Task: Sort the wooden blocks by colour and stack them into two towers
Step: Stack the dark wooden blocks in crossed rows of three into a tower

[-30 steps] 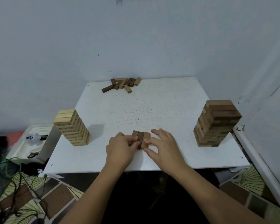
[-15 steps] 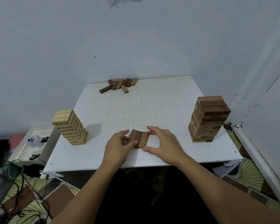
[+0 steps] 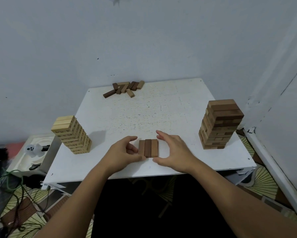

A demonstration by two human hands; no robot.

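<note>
On the white table [image 3: 178, 103], three brown blocks [image 3: 148, 148] lie between both hands' loosely spread fingers [image 3: 163, 136].

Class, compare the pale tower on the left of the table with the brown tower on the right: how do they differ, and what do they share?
The pale tower is light yellow wood throughout; the brown tower mixes dark and mid-brown blocks. The pale tower is lower; the brown tower stands taller. The pale tower sits by the table's left edge, the brown tower near its right edge. Both stand upright, built of crosswise layers of blocks, and neither is touched by a hand.
</note>
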